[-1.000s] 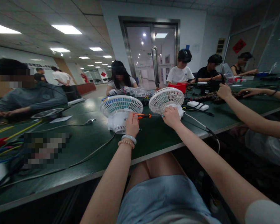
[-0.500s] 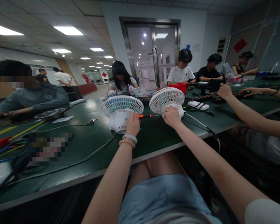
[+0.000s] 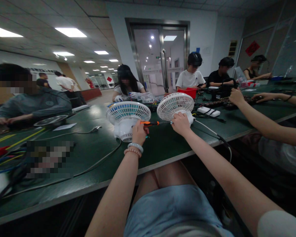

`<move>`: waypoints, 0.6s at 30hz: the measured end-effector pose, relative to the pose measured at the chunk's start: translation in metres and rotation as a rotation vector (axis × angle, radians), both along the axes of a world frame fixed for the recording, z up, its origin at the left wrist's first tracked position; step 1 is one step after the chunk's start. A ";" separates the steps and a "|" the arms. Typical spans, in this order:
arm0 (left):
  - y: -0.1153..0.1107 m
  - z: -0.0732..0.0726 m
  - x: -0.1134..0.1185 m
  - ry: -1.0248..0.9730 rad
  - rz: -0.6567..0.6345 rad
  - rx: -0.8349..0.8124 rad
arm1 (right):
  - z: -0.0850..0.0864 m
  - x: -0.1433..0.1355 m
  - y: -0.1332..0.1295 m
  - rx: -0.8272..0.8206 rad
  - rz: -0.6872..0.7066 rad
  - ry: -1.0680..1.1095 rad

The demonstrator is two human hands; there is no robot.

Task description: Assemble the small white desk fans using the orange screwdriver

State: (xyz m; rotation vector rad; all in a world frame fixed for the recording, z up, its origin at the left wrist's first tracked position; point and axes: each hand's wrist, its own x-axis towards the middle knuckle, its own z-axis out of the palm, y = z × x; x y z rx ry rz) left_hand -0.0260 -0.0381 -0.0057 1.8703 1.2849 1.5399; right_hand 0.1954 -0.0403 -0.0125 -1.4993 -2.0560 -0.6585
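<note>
While we lean over the green table (image 3: pixel 162 148), 2 white fans stand side by side. Our right hand (image 3: pixel 180 123) clasps the right fan (image 3: pixel 175 105) at its base; our left hand (image 3: pixel 138 131) is clenched around the orange screwdriver (image 3: pixel 150 123), tip toward that base. If the tip slips, it could, we judge, jab our right fingers.

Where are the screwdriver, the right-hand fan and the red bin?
screwdriver (image 3: pixel 150 123), head view, on its orange handle.
right-hand fan (image 3: pixel 175 105), head view, on its white grille.
red bin (image 3: pixel 190 92), head view, on its front wall.
</note>
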 end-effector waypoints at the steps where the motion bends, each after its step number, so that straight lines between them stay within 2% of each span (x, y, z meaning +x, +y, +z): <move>1: 0.001 -0.001 0.000 0.013 0.002 0.008 | 0.000 0.000 0.000 0.003 0.001 0.000; 11: -0.001 -0.001 0.004 -0.019 0.008 0.026 | 0.001 0.000 -0.001 -0.003 0.002 0.003; 18: -0.004 0.002 0.004 0.035 0.087 0.086 | 0.001 0.001 0.000 -0.004 0.005 0.002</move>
